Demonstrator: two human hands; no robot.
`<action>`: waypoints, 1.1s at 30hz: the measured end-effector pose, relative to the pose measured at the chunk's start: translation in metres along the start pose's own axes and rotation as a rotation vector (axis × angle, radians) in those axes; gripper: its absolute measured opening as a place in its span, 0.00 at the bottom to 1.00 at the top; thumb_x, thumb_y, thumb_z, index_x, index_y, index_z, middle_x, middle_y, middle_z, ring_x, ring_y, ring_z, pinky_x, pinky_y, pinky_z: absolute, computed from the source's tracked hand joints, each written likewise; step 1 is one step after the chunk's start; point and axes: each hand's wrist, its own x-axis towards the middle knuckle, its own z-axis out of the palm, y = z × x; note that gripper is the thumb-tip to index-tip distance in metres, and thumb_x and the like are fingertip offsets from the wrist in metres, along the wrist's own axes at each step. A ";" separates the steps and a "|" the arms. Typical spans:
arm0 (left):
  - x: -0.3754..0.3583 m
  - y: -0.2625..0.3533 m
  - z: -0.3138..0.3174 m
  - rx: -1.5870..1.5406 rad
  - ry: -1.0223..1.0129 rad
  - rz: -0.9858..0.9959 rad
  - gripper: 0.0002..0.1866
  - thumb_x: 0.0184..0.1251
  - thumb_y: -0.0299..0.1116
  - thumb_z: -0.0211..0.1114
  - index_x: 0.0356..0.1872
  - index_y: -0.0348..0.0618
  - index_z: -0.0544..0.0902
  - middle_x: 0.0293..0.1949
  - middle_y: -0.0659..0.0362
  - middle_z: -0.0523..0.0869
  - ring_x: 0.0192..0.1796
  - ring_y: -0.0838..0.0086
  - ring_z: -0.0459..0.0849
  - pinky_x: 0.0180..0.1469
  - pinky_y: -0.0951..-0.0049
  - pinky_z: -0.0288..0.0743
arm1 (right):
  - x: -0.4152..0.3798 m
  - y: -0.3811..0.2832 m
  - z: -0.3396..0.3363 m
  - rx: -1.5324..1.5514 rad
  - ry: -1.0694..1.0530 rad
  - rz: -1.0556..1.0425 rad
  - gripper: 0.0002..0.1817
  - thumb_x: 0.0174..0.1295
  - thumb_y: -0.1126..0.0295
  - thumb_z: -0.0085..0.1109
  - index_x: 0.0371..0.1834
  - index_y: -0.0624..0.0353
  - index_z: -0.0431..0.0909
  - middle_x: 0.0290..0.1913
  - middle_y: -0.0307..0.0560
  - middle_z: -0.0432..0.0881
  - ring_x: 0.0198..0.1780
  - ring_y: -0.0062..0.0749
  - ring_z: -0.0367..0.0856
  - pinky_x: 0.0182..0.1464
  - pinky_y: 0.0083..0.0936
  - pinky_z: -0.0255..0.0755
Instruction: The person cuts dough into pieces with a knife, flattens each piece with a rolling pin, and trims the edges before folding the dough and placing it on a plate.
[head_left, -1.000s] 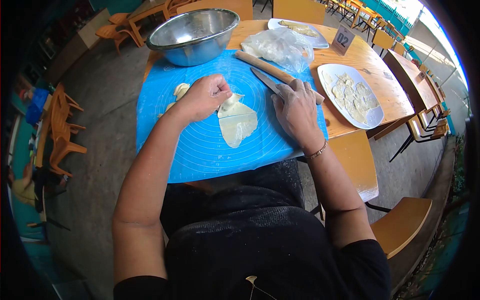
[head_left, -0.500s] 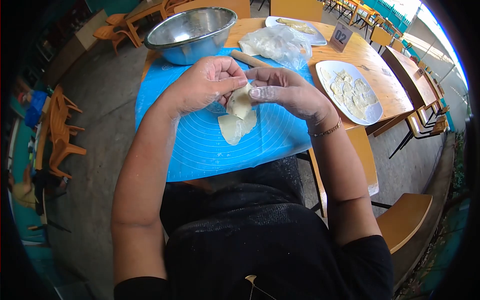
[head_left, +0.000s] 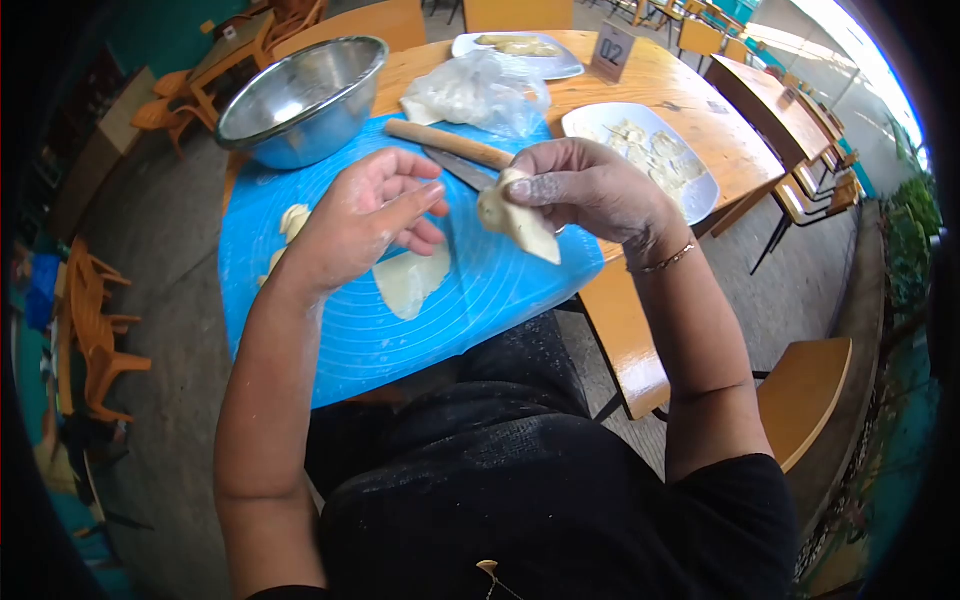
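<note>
Silicone mat (head_left: 330, 330), blue, covers the near end of the wooden table (head_left: 690, 120), with a steel bowl (head_left: 300, 90) at its far corner. Beside the rolling pin (head_left: 450, 143), the left hand (head_left: 365, 220) hovers open, fingers loosely spread and holding nothing. The right hand (head_left: 590, 190) pinches a folded dough piece (head_left: 517, 220) above the mat. Flat dough (head_left: 410, 280) lies under the left hand.

We see our right hand (head_left: 590, 190) pinching a folded dough piece (head_left: 518, 222) above the blue mat (head_left: 470, 300); our left hand (head_left: 365, 215) open beside it, over flat dough (head_left: 408, 282).
</note>
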 end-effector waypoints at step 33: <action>-0.020 -0.070 -0.054 -0.082 0.176 -0.211 0.17 0.75 0.36 0.61 0.56 0.34 0.74 0.41 0.55 0.83 0.37 0.74 0.86 0.37 0.76 0.83 | -0.056 -0.032 -0.185 -0.388 0.592 0.096 0.12 0.69 0.64 0.63 0.43 0.63 0.82 0.33 0.43 0.84 0.27 0.20 0.81 0.27 0.19 0.78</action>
